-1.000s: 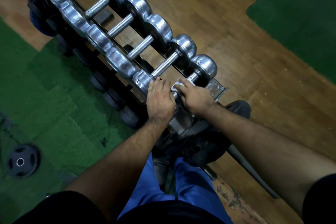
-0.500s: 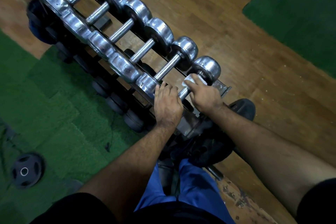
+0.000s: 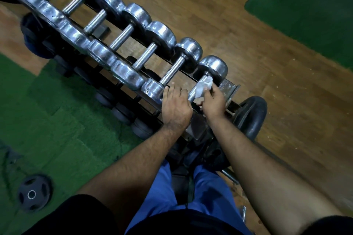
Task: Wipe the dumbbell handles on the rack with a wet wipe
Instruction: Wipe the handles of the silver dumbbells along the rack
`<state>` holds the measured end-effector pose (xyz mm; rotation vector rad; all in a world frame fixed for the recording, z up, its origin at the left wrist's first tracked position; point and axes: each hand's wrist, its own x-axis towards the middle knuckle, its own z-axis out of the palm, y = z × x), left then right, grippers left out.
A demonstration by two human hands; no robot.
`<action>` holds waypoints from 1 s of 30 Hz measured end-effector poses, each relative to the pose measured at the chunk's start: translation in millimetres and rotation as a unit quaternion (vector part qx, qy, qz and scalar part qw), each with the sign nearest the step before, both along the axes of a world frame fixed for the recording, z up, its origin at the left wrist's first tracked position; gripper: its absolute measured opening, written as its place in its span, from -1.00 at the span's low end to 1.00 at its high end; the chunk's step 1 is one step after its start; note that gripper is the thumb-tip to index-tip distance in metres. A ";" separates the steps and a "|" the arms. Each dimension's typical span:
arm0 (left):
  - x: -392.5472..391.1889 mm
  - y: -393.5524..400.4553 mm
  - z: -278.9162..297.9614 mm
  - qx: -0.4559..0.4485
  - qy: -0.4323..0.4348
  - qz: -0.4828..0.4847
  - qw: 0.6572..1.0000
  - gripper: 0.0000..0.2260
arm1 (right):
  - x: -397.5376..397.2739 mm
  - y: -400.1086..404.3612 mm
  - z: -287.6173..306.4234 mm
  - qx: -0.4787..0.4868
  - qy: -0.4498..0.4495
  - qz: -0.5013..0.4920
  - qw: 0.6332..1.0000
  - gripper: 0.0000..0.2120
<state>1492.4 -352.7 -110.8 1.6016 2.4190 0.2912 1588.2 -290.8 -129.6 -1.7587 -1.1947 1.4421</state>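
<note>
Head view: my right hand [image 3: 214, 101] pinches the wet wipe [image 3: 203, 87] round the end dumbbell's handle [image 3: 196, 91], at the rack's [image 3: 228, 89] last slot. My left hand [image 3: 175, 107] lies flat over its near head, fingers straight; bare wood floor [image 3: 219, 15] beyond.

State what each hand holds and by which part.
The right hand holds the wet wipe wrapped on the nearest dumbbell's handle. The left hand covers that dumbbell's near head; grip unclear.
</note>
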 end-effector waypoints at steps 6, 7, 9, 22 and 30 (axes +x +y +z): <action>-10.8 3.2 -6.3 0.038 -0.030 0.010 0.999 -0.77 | -24.6 31.2 7.6 -0.162 0.054 -0.064 0.983 -0.76; -10.5 3.0 -7.3 0.040 -0.034 0.009 0.999 -0.78 | -27.2 35.5 6.2 -0.171 0.058 -0.070 0.981 -0.75; -11.4 2.9 -8.8 0.043 -0.034 0.006 0.999 -0.78 | -31.1 37.3 2.8 -0.163 0.057 -0.064 0.983 -0.72; -21.8 -25.7 1.1 0.069 0.004 -0.018 0.997 -0.76 | -25.3 26.6 -7.6 -0.241 0.219 -0.079 0.942 -0.83; -23.0 -32.0 -5.8 0.071 -0.043 -0.016 0.996 -0.70 | -9.2 25.6 -6.1 -0.325 0.186 0.078 0.924 -0.80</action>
